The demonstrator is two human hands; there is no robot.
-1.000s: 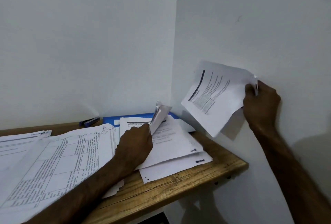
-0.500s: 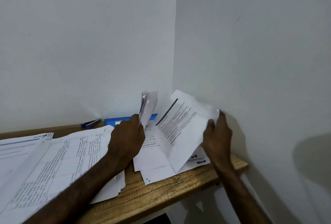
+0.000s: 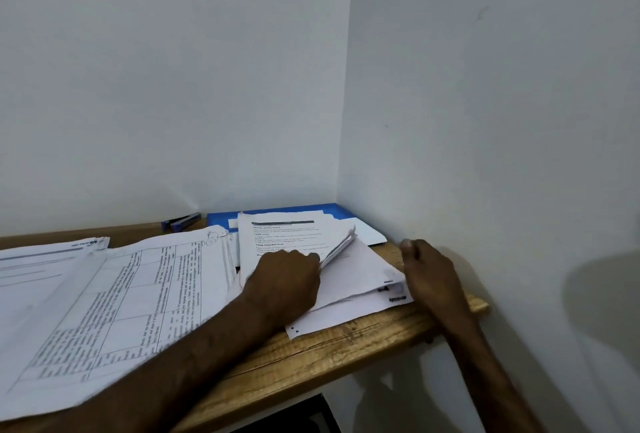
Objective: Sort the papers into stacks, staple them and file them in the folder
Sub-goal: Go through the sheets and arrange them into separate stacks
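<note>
A stack of printed papers [image 3: 353, 270] lies on the right end of the wooden desk [image 3: 346, 353]. My left hand [image 3: 284, 280] rests on this stack and holds its top sheets, whose right edges are lifted and fanned. My right hand [image 3: 429, 273] sits at the stack's right edge beside the wall, fingers loosely curled, touching the paper corner. A blue folder [image 3: 332, 211] lies under the stack at the back. A blue stapler [image 3: 181, 221] lies by the rear wall.
Large table-printed sheets [image 3: 114, 311] cover the left and middle of the desk. More papers [image 3: 52, 249] lie at the far left. White walls meet in a corner right behind the stack. The desk's right end sticks out past my right wrist.
My right hand brought the sheet it held in the air down onto the stack and let it go. My left hand lowered the lifted top sheets nearly flat.
</note>
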